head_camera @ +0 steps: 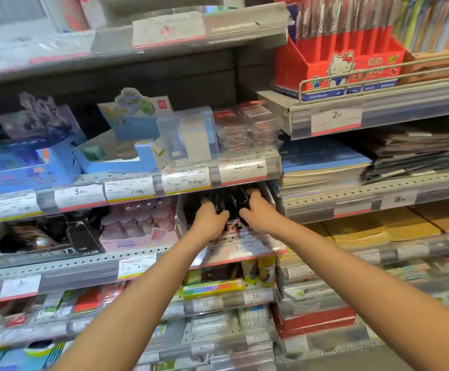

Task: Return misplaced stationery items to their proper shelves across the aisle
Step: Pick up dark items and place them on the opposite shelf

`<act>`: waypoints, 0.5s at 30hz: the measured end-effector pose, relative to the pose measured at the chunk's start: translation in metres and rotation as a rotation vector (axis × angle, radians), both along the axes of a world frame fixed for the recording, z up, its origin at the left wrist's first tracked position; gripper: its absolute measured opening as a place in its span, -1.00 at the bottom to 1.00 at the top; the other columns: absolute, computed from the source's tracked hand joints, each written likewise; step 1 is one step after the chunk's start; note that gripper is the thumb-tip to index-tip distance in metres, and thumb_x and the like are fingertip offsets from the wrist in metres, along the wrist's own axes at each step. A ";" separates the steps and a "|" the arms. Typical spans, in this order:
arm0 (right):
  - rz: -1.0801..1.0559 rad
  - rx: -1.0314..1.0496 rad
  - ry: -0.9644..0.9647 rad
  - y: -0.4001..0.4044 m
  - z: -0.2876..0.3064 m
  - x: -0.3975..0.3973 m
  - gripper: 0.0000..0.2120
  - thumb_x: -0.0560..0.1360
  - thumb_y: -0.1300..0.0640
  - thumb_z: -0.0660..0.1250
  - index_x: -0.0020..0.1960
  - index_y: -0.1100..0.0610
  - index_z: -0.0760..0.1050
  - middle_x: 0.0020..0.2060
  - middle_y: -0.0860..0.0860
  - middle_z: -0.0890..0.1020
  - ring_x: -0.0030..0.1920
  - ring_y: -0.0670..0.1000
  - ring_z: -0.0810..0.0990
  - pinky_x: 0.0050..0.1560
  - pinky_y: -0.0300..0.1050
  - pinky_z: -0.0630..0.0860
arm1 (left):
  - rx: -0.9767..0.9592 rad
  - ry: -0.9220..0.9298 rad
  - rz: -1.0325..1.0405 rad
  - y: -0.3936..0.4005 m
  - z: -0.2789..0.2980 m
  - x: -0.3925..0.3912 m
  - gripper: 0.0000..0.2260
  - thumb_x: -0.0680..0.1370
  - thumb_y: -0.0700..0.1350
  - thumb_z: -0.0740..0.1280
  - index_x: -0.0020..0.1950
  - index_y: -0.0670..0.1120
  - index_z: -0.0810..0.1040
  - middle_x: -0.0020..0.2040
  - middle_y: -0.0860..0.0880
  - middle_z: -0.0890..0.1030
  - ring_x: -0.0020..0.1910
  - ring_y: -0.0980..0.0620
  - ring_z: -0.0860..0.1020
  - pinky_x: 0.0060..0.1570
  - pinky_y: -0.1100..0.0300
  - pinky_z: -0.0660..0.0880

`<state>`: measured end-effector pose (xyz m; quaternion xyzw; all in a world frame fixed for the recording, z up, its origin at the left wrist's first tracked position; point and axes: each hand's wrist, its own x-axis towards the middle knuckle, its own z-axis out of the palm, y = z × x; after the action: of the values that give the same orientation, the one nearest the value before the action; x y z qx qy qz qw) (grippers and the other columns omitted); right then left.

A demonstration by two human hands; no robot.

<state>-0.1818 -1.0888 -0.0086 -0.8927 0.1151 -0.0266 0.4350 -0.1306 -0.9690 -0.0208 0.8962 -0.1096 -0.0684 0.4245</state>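
Observation:
Both my arms reach into a shelf bay under the price strip reading 9.45. My left hand and my right hand are close together over a cluster of black pens standing in a tray with white walls. Fingers of both hands curl around the dark pens. A small red and black label shows between the wrists. How many pens each hand holds is hidden by the fingers and blur.
A pink display box sits left of the tray, blue boxes and a clear plastic case on the shelf above. Stacked notebooks and brown envelopes fill the right unit. A red cartoon-cat box stands top right.

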 end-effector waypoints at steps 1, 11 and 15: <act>-0.014 -0.044 0.017 0.001 -0.002 0.011 -0.61 0.52 0.23 0.16 0.31 0.33 0.23 0.14 0.25 0.42 0.07 0.19 0.51 -0.04 -0.12 0.45 | 0.025 -0.008 0.005 -0.004 0.000 0.004 -0.53 0.53 -0.13 0.25 0.33 -0.32 0.20 -0.09 -0.16 0.45 -0.19 -0.06 0.45 -0.40 0.20 0.35; 0.015 -0.398 0.038 0.013 -0.023 0.060 -0.53 0.54 0.21 0.11 0.43 0.24 0.15 0.34 0.25 0.33 0.23 0.25 0.44 0.21 0.04 0.46 | 0.183 -0.105 -0.014 -0.019 -0.013 0.029 -0.56 0.51 -0.16 0.26 0.38 -0.17 0.28 0.26 -0.26 0.48 0.17 -0.24 0.50 0.01 0.07 0.45; -0.026 -0.340 0.009 0.016 -0.022 0.064 -0.67 0.58 0.19 0.03 0.30 0.26 0.32 0.21 0.22 0.49 0.17 0.21 0.51 0.16 0.00 0.47 | 0.293 -0.081 -0.029 -0.025 -0.018 0.036 -0.49 0.49 -0.05 0.30 0.39 -0.14 0.27 0.30 -0.25 0.39 0.22 -0.22 0.43 0.16 0.03 0.43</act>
<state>-0.1174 -1.0731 -0.0307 -0.9519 0.1225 -0.0474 0.2767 -0.0949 -0.9936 -0.0383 0.9489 -0.1284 -0.0535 0.2832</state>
